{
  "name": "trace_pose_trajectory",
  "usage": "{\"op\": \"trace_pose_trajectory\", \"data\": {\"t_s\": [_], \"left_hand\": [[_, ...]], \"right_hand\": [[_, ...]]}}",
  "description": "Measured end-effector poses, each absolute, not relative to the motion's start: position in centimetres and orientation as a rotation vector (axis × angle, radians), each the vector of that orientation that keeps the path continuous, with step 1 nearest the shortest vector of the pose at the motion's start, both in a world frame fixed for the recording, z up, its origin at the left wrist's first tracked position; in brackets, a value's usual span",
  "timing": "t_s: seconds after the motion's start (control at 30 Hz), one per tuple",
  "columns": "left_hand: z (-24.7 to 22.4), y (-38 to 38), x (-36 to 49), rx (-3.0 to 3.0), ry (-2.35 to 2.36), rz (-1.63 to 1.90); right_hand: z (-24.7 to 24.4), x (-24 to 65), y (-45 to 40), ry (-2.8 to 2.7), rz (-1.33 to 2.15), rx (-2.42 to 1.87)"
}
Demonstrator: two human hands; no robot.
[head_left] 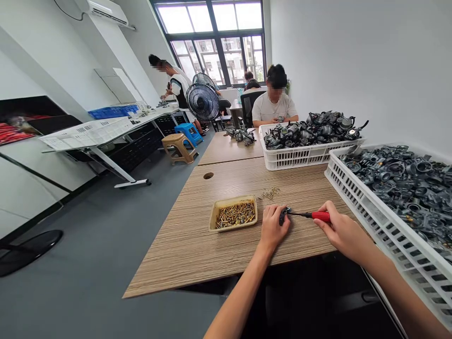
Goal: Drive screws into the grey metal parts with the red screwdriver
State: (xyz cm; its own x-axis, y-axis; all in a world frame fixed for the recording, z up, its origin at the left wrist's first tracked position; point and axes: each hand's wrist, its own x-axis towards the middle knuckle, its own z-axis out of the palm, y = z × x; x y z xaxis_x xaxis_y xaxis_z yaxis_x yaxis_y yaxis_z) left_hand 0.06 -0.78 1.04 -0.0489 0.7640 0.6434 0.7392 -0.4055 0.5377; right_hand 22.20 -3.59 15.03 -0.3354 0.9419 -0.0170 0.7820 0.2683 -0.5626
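Note:
My left hand (273, 226) is closed around a small dark metal part (283, 215), holding it against the wooden table; most of that part is hidden by my fingers. In my right hand (335, 225) is a screwdriver with a red handle (320, 216), its dark shaft lying nearly level and its tip at the part. Left of my left hand stands a cream plastic tray (233, 228) full of small brass-coloured pieces. A loose little pile of the same brass pieces (270, 193) lies on the table just beyond my left hand.
A white crate (381, 216) of grey metal carburetor-like parts stands close on my right. Behind it, another white crate (286, 162) holds assembled ones. More assemblies (242, 135) lie at the table's far end, where a person (275, 103) sits. A fan (202, 102) and stools (179, 147) stand beyond.

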Motion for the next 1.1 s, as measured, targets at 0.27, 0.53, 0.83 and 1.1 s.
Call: {"op": "trace_pose_trajectory", "data": {"t_s": [0.27,0.53,0.83,1.1], "left_hand": [[1.16,-0.82,0.05,2.159,1.674,1.51],[1.22,-0.85,0.03,2.152,1.675,1.496],[1.06,-0.84,-0.01,2.157,1.69,1.483],[1.12,-0.86,0.06,2.141,1.691,1.487]], "right_hand": [[15.16,22.45,-3.67,-2.264,0.782,-1.382],[14.65,22.1,-3.54,-2.212,0.682,-1.539],[14.99,22.64,-3.41,-2.251,0.727,-1.448],[14.95,22.22,-3.64,-2.228,0.754,-1.411]]}}
